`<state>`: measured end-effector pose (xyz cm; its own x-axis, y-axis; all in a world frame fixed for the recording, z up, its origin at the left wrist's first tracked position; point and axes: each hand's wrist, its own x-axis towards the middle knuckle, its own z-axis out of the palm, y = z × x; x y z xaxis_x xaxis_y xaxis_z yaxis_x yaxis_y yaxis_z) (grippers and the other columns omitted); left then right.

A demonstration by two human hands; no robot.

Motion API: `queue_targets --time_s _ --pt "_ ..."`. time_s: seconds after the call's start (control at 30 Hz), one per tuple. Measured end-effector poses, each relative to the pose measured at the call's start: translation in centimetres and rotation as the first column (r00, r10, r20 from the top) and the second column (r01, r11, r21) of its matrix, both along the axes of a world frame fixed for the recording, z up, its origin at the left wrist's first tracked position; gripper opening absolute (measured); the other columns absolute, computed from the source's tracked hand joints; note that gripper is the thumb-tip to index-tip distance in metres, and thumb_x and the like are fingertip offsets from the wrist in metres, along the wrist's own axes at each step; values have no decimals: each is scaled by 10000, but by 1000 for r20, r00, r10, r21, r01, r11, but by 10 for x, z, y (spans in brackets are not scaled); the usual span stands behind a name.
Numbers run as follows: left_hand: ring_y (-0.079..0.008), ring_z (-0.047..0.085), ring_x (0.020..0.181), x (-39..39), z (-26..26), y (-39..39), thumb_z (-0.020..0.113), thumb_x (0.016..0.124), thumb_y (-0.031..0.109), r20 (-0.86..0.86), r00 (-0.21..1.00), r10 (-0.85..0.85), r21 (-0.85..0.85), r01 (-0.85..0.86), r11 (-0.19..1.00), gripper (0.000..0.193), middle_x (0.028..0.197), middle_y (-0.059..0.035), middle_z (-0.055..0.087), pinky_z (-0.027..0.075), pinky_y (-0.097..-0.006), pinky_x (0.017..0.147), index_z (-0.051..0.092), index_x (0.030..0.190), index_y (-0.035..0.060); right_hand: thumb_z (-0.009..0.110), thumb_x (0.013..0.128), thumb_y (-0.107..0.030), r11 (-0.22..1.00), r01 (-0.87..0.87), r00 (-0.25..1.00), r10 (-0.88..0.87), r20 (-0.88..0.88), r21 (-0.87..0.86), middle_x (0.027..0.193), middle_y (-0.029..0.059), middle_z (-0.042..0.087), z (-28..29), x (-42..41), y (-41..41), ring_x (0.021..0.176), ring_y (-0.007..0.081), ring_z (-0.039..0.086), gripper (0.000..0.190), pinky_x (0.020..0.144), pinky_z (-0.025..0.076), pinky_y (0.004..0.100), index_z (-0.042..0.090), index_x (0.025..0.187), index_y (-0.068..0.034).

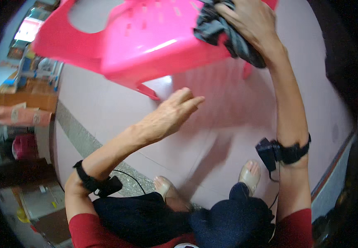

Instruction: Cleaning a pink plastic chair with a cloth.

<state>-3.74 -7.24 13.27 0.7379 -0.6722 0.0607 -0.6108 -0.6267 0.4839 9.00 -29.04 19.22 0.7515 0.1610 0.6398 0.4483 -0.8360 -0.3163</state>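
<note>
A pink plastic armchair (141, 59) with slots in its seat stands tilted in view, its upper part cut off by the top edge. My right hand (253, 24) grips a crumpled dark grey cloth (219, 28), which lies against the right end of the chair's seat. Part of the cloth hangs down below my wrist. Below the seat's front edge, my left hand (177, 110) is in the air with its fingers curled together. Nothing shows in it, though its palm is hidden.
Pale floor tiles (296, 102) surround the chair, crossed by a grey speckled strip (73, 127). On the left are a wooden cabinet (27, 100) and a pink cloth (24, 116). My sandalled feet (249, 175) are below. Black devices with cables (109, 186) are strapped to both arms.
</note>
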Motion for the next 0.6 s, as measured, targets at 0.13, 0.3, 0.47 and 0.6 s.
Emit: queue_targets --time_s 0.13,0.3,0.47,0.6 --pt "-293 548 915 8 -4 3 511 818 2 -170 985 -21 63 32 998 401 992 -157 487 464 -368 800 473 1217 -1 498 824 -355 999 -12 1000 12 7 -47 912 146 617 -14 9 -13 802 355 608 310 700 488 456 585 959 -90" --pt "-360 559 969 7 -7 9 428 778 -66 -125 984 -124 -29 122 992 417 1118 -191 512 469 -412 822 456 1192 -36 509 814 -356 998 43 997 -45 -65 -44 934 139 615 -8 7 -5 835 359 604 337 713 482 459 582 1005 -89" --pt "-342 581 977 9 -13 13 432 769 -78 -180 978 -103 -94 87 992 370 1078 -193 556 477 -397 835 475 1133 -30 507 820 -357 998 52 996 -53 -65 -30 966 133 616 -4 8 -3 864 347 602 364 746 480 442 580 1058 -90" --pt "-308 597 965 0 -18 8 451 770 -50 -475 872 -120 -117 73 990 353 1018 -188 603 479 -369 853 482 1122 -35 499 828 -352 997 63 994 -67 -85 -51 996 125 612 -2 6 -4 875 341 601 363 748 481 440 576 1066 -89"
